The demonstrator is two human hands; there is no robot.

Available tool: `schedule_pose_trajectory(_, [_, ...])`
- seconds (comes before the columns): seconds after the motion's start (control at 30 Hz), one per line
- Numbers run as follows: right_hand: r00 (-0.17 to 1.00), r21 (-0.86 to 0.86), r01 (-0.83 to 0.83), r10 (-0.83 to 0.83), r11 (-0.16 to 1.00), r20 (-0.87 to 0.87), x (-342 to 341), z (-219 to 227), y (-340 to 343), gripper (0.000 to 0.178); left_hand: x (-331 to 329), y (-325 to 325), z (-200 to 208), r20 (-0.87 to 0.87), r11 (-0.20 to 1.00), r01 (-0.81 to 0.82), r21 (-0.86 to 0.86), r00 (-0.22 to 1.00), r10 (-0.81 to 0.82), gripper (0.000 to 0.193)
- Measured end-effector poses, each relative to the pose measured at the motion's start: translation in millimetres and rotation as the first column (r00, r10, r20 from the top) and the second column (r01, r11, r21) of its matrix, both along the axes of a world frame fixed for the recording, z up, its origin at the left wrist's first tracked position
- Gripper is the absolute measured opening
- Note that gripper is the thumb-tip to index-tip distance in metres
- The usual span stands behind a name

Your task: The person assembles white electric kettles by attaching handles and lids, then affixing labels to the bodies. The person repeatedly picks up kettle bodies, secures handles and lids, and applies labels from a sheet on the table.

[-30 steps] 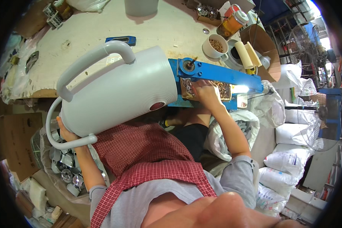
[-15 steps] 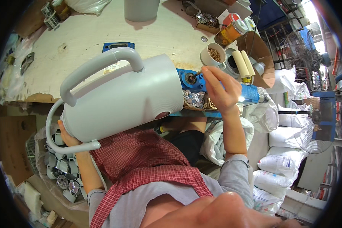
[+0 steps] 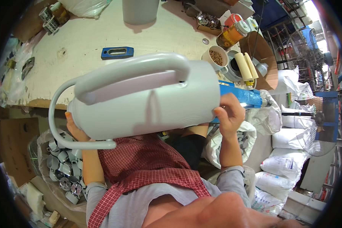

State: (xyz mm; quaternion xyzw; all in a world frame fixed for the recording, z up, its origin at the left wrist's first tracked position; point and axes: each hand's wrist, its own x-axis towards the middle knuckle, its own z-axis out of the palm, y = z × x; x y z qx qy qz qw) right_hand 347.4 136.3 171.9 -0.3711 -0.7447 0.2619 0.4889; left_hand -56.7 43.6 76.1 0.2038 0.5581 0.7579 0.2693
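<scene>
jug (image 3: 148, 110) held sideways across mid-frame, a hand at either end.
its smooth, rounded body could roll, i think, if the left hand (image 3: 76, 132) at the base slackens; its fingers are hidden, so i can't tell its grip. the right hand (image 3: 233, 114), right of centre, seems to pinch a small shiny piece (image 3: 223, 107) by the rim, easily fumbled. plain pale grey, thick handle (image 3: 136, 66), thin loop (image 3: 95, 144).

Workshop, pale workbench (image 3: 81, 47), stacked white sacks (image 3: 283, 164), bagged parts (image 3: 64, 165)
</scene>
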Motion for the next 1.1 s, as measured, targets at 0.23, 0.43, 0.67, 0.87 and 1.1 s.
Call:
schedule_pose_trajectory(0.23, [0.982, -0.266, 0.058, -0.103, 0.962, -0.158, 19.7, -10.7, -3.7, 0.006, 2.1, 23.7, -34.1, -0.132, 0.981, 0.195, 0.001, 0.972, -0.193, 0.062])
schedule_pose_trajectory(0.43, [0.978, -0.26, 0.049, -0.099, 0.964, -0.182, 25.8, -17.4, -2.7, 0.006, 7.6, 30.6, -33.4, -0.159, 0.984, 0.179, 0.007, 0.971, -0.176, 0.062])
schedule_pose_trajectory(0.67, [0.997, -0.285, 0.078, -0.075, 0.955, 0.021, 30.7, -11.3, -6.9, 0.013, 20.2, 33.7, -15.6, -0.18, 0.984, 0.167, -0.057, 0.968, -0.174, 0.058])
schedule_pose_trajectory(0.87, [0.987, 0.042, 0.101, -0.105, 0.994, 0.124, -5.8, 43.8, 14.1, 0.063, -0.6, 27.5, -31.0, -0.342, 0.976, 0.212, -0.049, 0.915, -0.216, 0.055])
schedule_pose_trajectory(1.1, [0.982, -0.171, -0.161, 0.141, 0.972, -0.123, -47.8, 28.8, 45.5, 0.04, 24.2, 37.3, 0.2, -0.202, 0.998, 0.037, -0.06, 0.978, -0.048, 0.056])
